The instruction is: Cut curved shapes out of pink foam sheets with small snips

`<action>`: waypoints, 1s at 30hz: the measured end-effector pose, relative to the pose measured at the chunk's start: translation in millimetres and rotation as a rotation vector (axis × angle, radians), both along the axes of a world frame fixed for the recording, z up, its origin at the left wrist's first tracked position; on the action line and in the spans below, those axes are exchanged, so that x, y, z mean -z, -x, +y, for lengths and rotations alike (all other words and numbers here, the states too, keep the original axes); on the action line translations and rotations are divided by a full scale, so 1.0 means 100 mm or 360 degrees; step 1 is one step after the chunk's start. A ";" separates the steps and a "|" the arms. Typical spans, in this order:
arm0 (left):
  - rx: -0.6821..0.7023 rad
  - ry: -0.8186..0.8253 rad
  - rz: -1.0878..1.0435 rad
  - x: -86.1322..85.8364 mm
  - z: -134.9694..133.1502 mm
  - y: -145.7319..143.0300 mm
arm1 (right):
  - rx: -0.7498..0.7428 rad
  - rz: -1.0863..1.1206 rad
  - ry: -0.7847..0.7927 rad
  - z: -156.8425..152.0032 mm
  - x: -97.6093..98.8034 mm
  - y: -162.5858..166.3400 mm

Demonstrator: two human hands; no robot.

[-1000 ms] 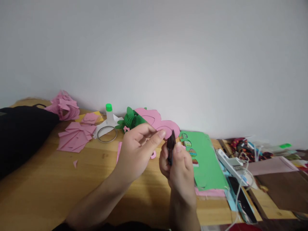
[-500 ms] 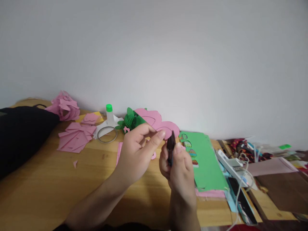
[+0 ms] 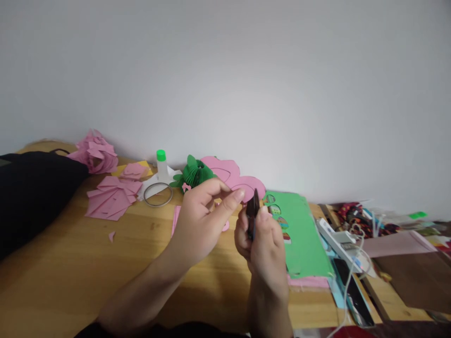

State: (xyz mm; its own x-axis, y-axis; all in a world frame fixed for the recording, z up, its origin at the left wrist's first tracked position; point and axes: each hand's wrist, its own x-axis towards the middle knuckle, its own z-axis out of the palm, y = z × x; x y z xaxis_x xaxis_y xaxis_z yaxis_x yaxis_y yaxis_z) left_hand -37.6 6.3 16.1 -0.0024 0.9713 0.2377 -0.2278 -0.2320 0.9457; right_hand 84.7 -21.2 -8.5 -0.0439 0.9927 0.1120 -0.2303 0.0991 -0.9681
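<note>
My right hand (image 3: 262, 239) is closed around a dark, pointed hand tool (image 3: 252, 209), which looks like scissors or pliers. Its tip points up, and its handles are mostly hidden in my fist. Just to its left, my left hand (image 3: 202, 218) pinches thumb against forefinger close to the tool's tip; whatever sits in the pinch is too small or hidden to make out. Behind both hands, a pink scalloped paper shape (image 3: 225, 170) leans by the wall, beside a green pleated paper piece (image 3: 196, 173). More pink paper pieces lie partly hidden under my left hand.
Left on the wooden table (image 3: 141, 263) are folded pink paper (image 3: 112, 197), crumpled pink paper (image 3: 94, 152), a green-capped glue stick (image 3: 162, 165), a ring (image 3: 158, 195) and a black bag (image 3: 35, 197). Rightward lie a green sheet (image 3: 305, 234), a power strip (image 3: 336, 241) and a phone (image 3: 354, 291).
My right hand and the tool have shifted slightly right, and the left hand a little too. The view has moved slightly. Both grips look the same.
</note>
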 end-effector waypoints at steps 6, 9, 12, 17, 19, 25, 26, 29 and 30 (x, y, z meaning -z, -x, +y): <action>0.0011 -0.0015 -0.0033 0.04 0.02 -0.01 | -0.0010 -0.0013 -0.0023 0.00 0.00 0.00; 0.0009 -0.0015 -0.0043 0.04 0.02 -0.02 | -0.0008 -0.0011 -0.0028 0.00 0.00 0.01; 0.0017 -0.0019 -0.0047 0.03 0.01 -0.01 | 0.0004 -0.0006 -0.0028 -0.01 0.00 0.01; 0.0034 0.0002 -0.0073 0.00 0.00 -0.01 | 0.0008 -0.0014 -0.0027 -0.01 0.00 0.00; 0.0030 0.0005 -0.0090 -0.01 0.01 -0.01 | 0.0003 -0.0037 -0.0028 -0.01 0.00 0.00; -0.0005 -0.0005 -0.0128 -0.02 0.01 -0.01 | 0.0029 -0.0124 -0.0034 -0.02 0.00 0.01; -0.0011 -0.0009 -0.0128 -0.02 0.01 -0.02 | 0.0039 -0.0138 -0.0027 -0.02 0.00 0.01; -0.0038 0.0002 -0.0111 0.01 0.01 -0.02 | 0.0061 -0.0153 -0.0004 -0.02 0.00 0.01; -0.0046 0.0005 -0.0104 0.03 0.01 -0.02 | 0.0062 -0.0151 0.0001 -0.02 0.00 0.01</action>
